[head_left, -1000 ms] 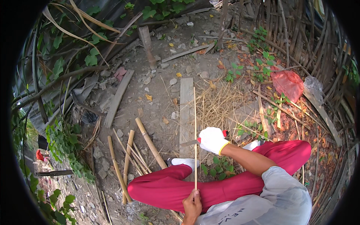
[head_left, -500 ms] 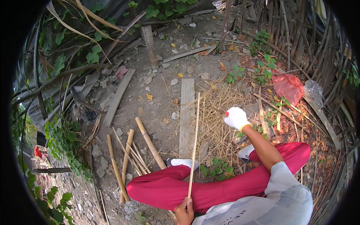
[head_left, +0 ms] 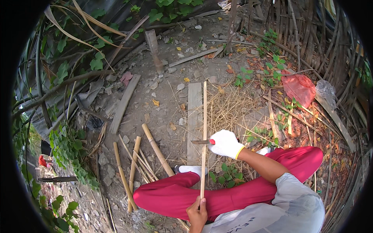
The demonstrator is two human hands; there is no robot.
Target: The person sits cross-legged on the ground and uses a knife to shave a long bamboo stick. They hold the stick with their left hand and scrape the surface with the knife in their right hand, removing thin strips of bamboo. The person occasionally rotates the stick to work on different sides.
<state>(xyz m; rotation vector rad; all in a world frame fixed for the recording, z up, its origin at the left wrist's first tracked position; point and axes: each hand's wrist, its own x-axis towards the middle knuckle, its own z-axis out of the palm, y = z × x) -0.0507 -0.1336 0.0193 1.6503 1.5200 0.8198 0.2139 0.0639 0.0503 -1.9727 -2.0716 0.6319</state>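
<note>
A long, pale bamboo strip [head_left: 204, 116] points away from me, its near end pinched in my bare left hand [head_left: 197, 211] by my lap. My right hand [head_left: 226, 144], in a white glove with a yellow cuff, is closed round the red handle of a knife [head_left: 200, 142]. The short dark blade lies across the strip about midway along it; whether it cuts in cannot be told. Beneath the strip's far half is a flat grey wooden board [head_left: 193, 105] on the ground, with thin shavings [head_left: 229, 106] heaped to its right.
Several bamboo poles [head_left: 154, 145] lean at my left knee. Another plank [head_left: 125, 103] lies farther left. A wooden stake [head_left: 154, 52] stands ahead. To the right are a red plastic bag [head_left: 298, 89] and a stick fence [head_left: 311, 39]. My crossed legs in red trousers [head_left: 167, 198] frame the near side.
My right hand has come nearer and leftward, bringing the knife from above the shavings to the bamboo strip. The strip's far end has shifted farther away, and my left hand moved slightly right.
</note>
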